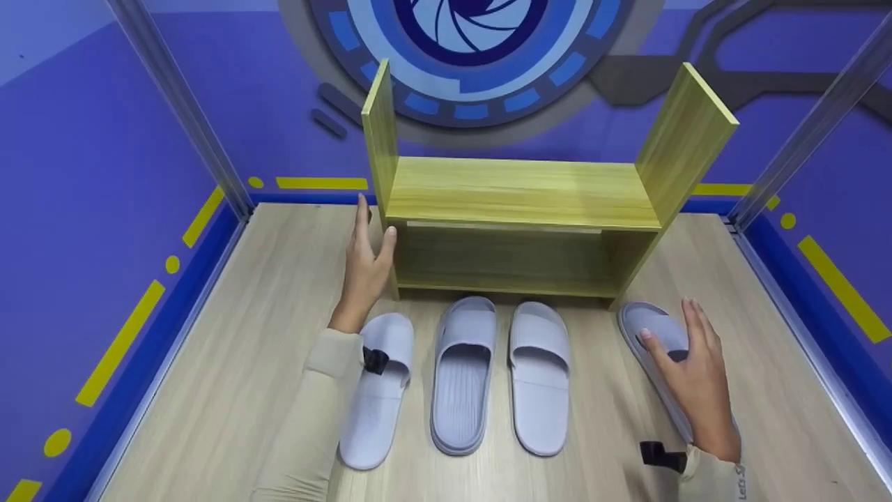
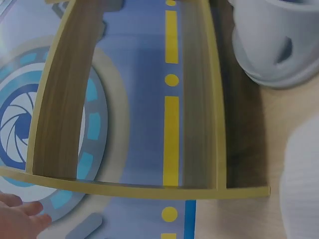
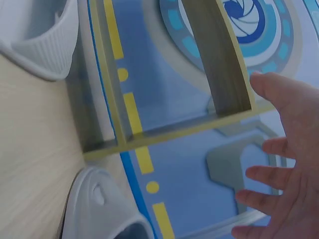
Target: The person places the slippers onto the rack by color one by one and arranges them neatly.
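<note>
My left hand [image 1: 364, 268] is beside the left side of a small wooden shelf rack [image 1: 516, 192], fingers extended; whether it touches the panel I cannot tell. At the lower right, my right hand [image 1: 700, 390] hovers with spread fingers, covering part of a grey slipper [image 1: 644, 324] that lies slanted. Nothing is held in either hand. In the right wrist view, the thumb and fingers [image 3: 269, 177] are apart from each other. Three more grey slippers lie before the rack: one by my left sleeve [image 1: 373, 425], one in the middle [image 1: 465, 328], another to its right [image 1: 540, 411].
The rack stands against the back of a light wooden surface [image 1: 279, 279], with two tall side panels. Blue walls [image 1: 90, 195] with yellow marks enclose it on the left, back and right. Metal posts [image 1: 185, 111] stand in the back corners.
</note>
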`<state>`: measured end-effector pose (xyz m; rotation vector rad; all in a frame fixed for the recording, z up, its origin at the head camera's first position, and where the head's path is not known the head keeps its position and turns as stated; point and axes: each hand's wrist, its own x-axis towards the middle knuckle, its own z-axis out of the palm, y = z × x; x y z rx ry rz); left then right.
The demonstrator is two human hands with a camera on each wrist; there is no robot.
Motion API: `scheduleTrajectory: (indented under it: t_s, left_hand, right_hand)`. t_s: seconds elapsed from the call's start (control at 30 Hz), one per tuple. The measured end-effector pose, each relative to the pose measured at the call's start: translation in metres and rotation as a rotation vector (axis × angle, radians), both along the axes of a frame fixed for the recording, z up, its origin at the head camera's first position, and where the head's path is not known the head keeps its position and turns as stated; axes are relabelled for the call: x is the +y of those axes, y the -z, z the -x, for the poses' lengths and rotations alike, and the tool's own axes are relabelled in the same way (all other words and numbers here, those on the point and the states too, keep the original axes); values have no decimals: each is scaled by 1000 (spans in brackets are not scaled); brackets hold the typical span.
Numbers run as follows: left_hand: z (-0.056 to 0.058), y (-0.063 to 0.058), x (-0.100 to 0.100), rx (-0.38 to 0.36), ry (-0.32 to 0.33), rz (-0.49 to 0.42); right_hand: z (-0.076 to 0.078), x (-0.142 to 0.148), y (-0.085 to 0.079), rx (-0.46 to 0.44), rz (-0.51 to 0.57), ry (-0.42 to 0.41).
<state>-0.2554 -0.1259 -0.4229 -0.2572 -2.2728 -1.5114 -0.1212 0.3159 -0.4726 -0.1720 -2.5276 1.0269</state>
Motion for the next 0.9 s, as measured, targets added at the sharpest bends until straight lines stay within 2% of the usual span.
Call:
scheduleTrajectory:
  t_s: [0.27, 0.37, 0.43, 0.63, 0.77, 0.9]
  left_hand:
    - [17, -10, -6, 18, 107, -157]
    - [20, -14, -7, 6, 144, -193]
    - [19, -21, -6, -4, 158, -206]
    - [10, -45, -1, -2, 136, -254]
    - [13, -48, 1, 5, 92, -296]
    - [16, -47, 1, 19, 20, -308]
  right_hand:
    - [-9, 5, 15, 8, 6, -5]
    - [-11, 6, 20, 13, 16, -7]
    - [-12, 7, 22, 21, 21, -7]
    - [-14, 9, 24, 2, 40, 4]
    - [-16, 13, 25, -22, 44, 13]
    - [-16, 18, 30, -18, 42, 23]
